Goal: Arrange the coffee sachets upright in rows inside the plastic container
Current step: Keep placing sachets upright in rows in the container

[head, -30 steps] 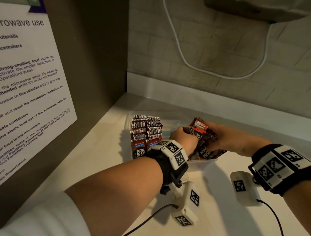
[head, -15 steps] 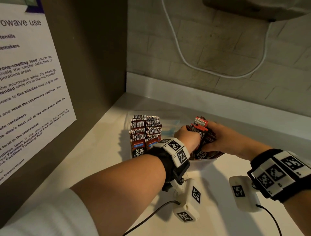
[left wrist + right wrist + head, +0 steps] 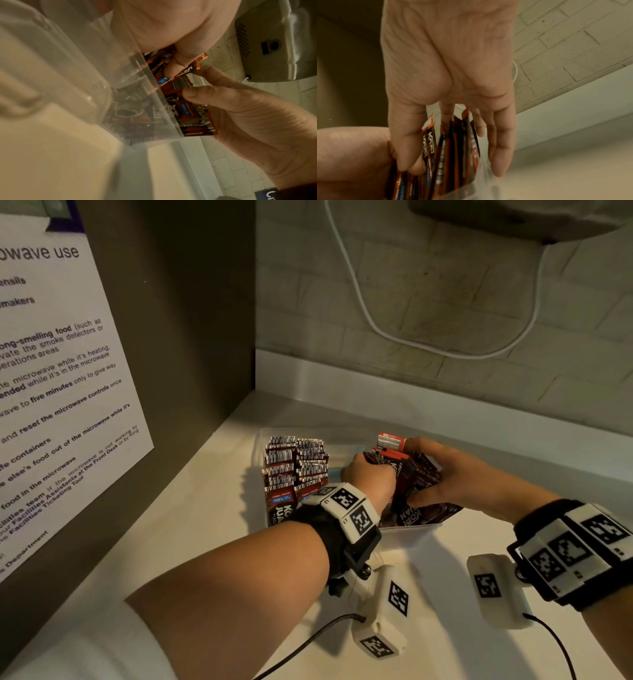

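Both hands are seen working inside the plastic container (image 3: 407, 531), which is set on a pale countertop (image 3: 191, 529) near the corner of a tiled wall (image 3: 445, 302). Left hand (image 3: 370, 477) is curled, knuckles up, over the middle of the container, and its fingers are closed on loose coffee sachets (image 3: 416, 474) at the container's right half; in the left wrist view one sachet (image 3: 184, 72) is shown pinched at its upper edge above the clear container wall (image 3: 150, 108). Right hand (image 3: 455, 477) is wrapped around the same loose bundle from the container's right side, thumb toward the near wall and fingers toward the far one; in the right wrist view its fingers (image 3: 500, 146) are seen extended down along the outer sachets (image 3: 452, 148), with the thumb pressed on the opposite face of the bundle. Two upright rows of sachets (image 3: 294, 467) are shown already packed against the container's left wall, barcoded tops upward, just beside the left hand. A printed microwave notice (image 3: 61, 392) is fixed to the dark panel left of the container, and a white cable (image 3: 376, 326) is looped on the wall behind it.
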Available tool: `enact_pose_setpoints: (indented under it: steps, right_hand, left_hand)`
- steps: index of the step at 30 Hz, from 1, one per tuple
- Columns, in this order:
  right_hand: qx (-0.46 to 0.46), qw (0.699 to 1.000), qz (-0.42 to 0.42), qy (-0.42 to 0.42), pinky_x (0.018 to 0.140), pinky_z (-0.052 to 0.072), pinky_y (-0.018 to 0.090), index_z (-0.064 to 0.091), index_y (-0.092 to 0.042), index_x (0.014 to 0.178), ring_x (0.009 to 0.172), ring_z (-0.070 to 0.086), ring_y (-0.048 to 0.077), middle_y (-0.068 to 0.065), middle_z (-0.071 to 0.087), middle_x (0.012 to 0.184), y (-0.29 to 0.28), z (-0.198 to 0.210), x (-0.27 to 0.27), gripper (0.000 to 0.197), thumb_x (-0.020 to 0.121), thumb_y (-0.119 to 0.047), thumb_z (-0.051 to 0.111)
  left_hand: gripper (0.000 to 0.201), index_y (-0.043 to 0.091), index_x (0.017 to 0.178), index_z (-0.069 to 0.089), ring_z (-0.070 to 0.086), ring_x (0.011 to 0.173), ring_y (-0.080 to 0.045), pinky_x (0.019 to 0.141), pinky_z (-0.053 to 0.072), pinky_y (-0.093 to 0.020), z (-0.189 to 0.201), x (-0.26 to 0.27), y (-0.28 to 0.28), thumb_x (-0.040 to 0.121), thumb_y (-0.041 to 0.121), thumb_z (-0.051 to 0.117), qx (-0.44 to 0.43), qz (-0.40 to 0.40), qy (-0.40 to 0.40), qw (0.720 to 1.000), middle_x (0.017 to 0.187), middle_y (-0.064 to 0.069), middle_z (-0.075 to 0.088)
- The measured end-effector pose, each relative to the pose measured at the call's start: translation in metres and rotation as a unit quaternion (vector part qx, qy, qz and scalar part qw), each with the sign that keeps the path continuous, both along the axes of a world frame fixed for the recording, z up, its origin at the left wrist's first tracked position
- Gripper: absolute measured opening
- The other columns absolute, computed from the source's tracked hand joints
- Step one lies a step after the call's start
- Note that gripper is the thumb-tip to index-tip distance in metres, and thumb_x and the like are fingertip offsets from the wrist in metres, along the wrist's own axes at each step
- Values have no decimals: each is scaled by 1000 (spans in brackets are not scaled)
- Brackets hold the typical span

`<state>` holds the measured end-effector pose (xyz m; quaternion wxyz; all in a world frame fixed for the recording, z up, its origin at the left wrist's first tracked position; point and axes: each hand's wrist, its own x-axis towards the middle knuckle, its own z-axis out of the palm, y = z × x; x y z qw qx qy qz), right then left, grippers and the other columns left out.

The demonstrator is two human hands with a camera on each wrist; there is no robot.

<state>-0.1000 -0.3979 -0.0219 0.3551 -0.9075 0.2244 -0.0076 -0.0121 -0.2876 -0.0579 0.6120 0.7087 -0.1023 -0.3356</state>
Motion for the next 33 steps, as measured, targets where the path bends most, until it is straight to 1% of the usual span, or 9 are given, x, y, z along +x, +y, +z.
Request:
enact_pose_setpoints:
  steps: [4,11,14,16,19,23,26,31,33]
  right_hand:
    - [-10,1000,-6,-10,77,56,39,50,-36,121,95,61,25,-2,49,127,4,13,-2,69,67,-8,82]
    - [-59,990,-60,-111,98,43,38,43,-27,135,125,43,15,-7,46,135,25,44,-9,67,77,-7,72]
    - [-113,990,-21,-86,96,37,26,34,-21,142,127,41,13,-6,44,137,45,43,-2,71,80,-7,67]
    - [-133,989,7,-58,88,36,21,32,-17,141,122,46,15,-3,45,131,59,38,6,70,81,-8,66]
    - [-133,989,30,-64,90,42,29,28,-16,139,113,48,18,4,43,125,73,27,15,66,83,-9,62]
    - [-186,977,24,-99,86,48,37,28,-10,137,95,51,19,7,40,121,84,18,24,52,90,-9,52]
    - [-196,970,13,-141,82,45,26,29,-14,140,96,50,13,0,41,120,95,18,27,56,91,-7,54]
    - [-138,956,-65,-252,69,41,11,34,-25,116,92,56,9,-6,52,109,111,19,30,49,83,-7,65]
    - [-96,953,-93,-271,64,47,17,30,-28,105,82,59,14,-2,54,103,115,20,31,51,79,-1,66]
  left_hand:
    - [24,20,95,55,60,94,-28,88,53,-45,3,-2,1,77,5,50,-27,19,0,999,108,-10,62]
    - [29,17,95,58,65,90,-33,85,55,-53,19,-3,7,69,12,49,-115,40,6,993,98,-11,66]
    - [33,19,96,57,64,94,-34,85,55,-52,29,-1,11,66,10,48,-157,54,40,985,101,-14,66]
    - [35,15,99,58,65,87,-29,72,56,-41,39,1,16,65,10,50,-179,50,81,979,94,-12,66]
    - [21,12,101,54,56,64,-16,53,42,-25,51,4,25,82,6,51,-214,29,145,965,72,-3,56]
    - [27,14,103,55,63,65,-13,64,50,-27,60,9,31,83,27,67,-241,-1,163,957,74,-1,63]
    - [36,13,111,58,68,89,-22,89,54,-43,60,21,31,84,34,70,-253,79,105,959,97,-8,70]
    - [49,44,123,40,66,76,-23,73,59,-37,69,38,41,92,13,63,-411,121,51,902,103,-8,61]
    - [35,38,114,50,67,77,-24,71,59,-37,71,42,43,93,12,62,-426,108,38,898,106,-2,59]
